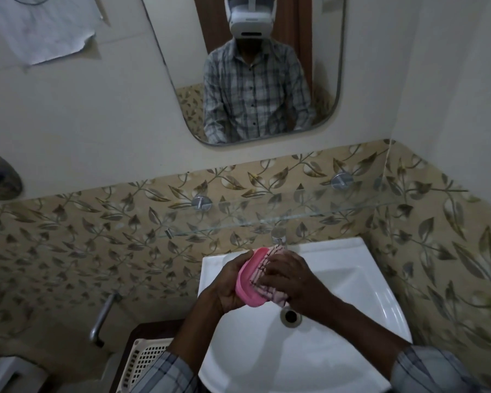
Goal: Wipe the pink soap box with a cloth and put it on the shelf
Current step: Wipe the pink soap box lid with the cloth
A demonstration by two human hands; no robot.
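Glass shelf (267,219) at 12 o'clock above the white sink (352,285), tap (278,236) between. Left hand (227,283) grips the glossy pink soap box (248,283); right hand (291,279) holds a checked cloth (262,272) against it.

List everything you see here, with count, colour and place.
pink plastic soap box: one, pink, over the sink
checked cloth: one, pink and white, against the soap box
white ceramic sink: one, white, below the hands
clear glass shelf: one, clear, on the leaf-patterned wall above the sink
chrome tap: one, silver, at the sink's back edge
wall mirror: one, silver-edged, above the shelf
white plastic basket: one, white, lower left
left hand: one, grips the soap box
right hand: one, holds the checked cloth on the box
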